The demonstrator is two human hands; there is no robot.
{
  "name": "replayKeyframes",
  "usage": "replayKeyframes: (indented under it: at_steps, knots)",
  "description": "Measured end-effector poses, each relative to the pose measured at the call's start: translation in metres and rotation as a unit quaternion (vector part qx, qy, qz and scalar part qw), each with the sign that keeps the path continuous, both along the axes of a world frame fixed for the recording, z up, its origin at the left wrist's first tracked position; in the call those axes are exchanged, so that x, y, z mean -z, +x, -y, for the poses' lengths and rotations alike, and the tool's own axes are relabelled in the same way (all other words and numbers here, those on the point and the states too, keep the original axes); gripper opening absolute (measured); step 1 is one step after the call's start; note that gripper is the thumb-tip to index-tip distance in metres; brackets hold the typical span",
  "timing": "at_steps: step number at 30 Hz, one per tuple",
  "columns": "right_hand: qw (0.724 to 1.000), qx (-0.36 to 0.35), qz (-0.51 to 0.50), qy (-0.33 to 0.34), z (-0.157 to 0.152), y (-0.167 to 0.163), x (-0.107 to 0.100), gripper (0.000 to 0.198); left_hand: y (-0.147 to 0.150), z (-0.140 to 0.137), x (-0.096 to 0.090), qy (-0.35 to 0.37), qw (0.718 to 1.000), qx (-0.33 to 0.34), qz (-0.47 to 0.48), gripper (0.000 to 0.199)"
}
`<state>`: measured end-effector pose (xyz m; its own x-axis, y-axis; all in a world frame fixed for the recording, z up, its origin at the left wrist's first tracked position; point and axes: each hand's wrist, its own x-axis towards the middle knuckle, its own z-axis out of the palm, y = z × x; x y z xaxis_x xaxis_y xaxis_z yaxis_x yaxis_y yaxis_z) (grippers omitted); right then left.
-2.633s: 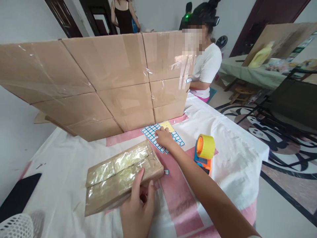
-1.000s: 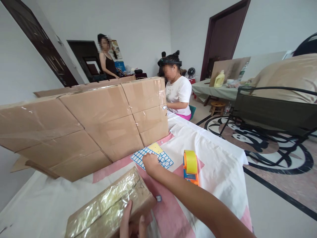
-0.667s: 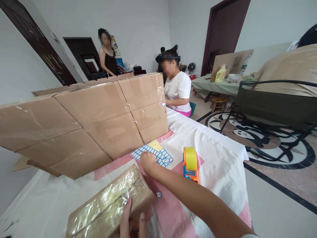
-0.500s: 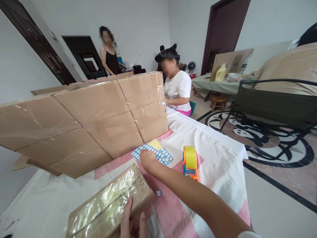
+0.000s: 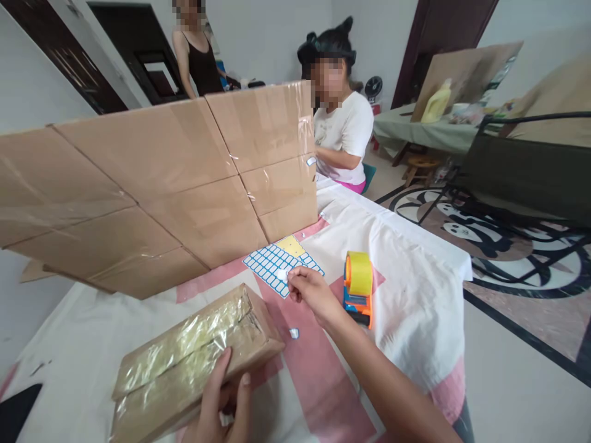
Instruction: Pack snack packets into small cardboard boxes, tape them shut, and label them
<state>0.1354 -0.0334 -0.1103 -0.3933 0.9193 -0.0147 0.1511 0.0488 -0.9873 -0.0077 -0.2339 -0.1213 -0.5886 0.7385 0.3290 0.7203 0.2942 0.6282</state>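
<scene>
Right hand (image 5: 310,288): grip together on a small label (image 5: 282,275) at the sticker sheet (image 5: 264,263). Left hand (image 5: 217,403): fingers apart, touching taped box (image 5: 178,366). Likely peeling; next needs a crease-free lift.

The left hand (image 5: 219,409), right hand (image 5: 310,292) and right forearm (image 5: 381,375) are bare.

Right grip (image 5: 314,292) pinches, forearm (image 5: 376,366) angled forward; left grip (image 5: 217,409) shows two fingers (image 5: 216,376) parted.
</scene>
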Motion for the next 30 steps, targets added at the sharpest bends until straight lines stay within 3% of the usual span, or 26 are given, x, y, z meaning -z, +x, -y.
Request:
replayKeyframes:
  at_steps: [4, 9, 11, 14, 16, 19, 24, 28, 30]
  knots:
    - [0.980, 0.028, -0.187, -0.058, 0.014, 0.000, 0.008, 0.015, 0.000, -0.001, -0.004, 0.008, 1.000, -0.004, 0.017, 0.057]
    - [0.994, 0.010, -0.042, 0.100, 0.031, -0.001, 0.011, 0.007, 0.000, 0.003, -0.007, 0.004, 0.999, 0.021, 0.046, 0.056]
    - [0.994, -0.012, -0.029, 0.108, 0.036, -0.004, 0.012, 0.009, 0.003, 0.006, -0.008, 0.003, 0.999, 0.017, 0.037, 0.054]
    - [0.991, -0.039, -0.126, 0.012, 0.040, -0.007, 0.012, 0.006, 0.016, 0.008, -0.018, 0.020, 0.999, -0.026, 0.008, 0.049]
    - [0.976, -0.083, -0.194, -0.062, 0.043, -0.004, 0.005, 0.007, 0.027, 0.004, -0.033, 0.046, 0.998, -0.037, -0.010, 0.041]
    - [0.957, -0.148, -0.233, -0.092, 0.048, 0.010, -0.013, 0.009, 0.041, -0.014, -0.062, 0.067, 0.997, -0.005, -0.036, 0.033]
    - [0.952, -0.190, -0.235, -0.058, 0.057, 0.040, -0.040, 0.010, 0.047, -0.045, -0.092, 0.018, 0.996, 0.087, -0.030, 0.022]
    - [0.964, -0.152, -0.215, 0.035, 0.059, 0.052, -0.043, 0.010, 0.055, -0.053, -0.092, 0.001, 0.996, 0.090, 0.016, 0.020]
    - [0.965, -0.150, -0.209, 0.046, 0.059, 0.053, -0.041, 0.010, 0.062, -0.055, -0.089, -0.002, 0.996, 0.073, 0.054, 0.024]
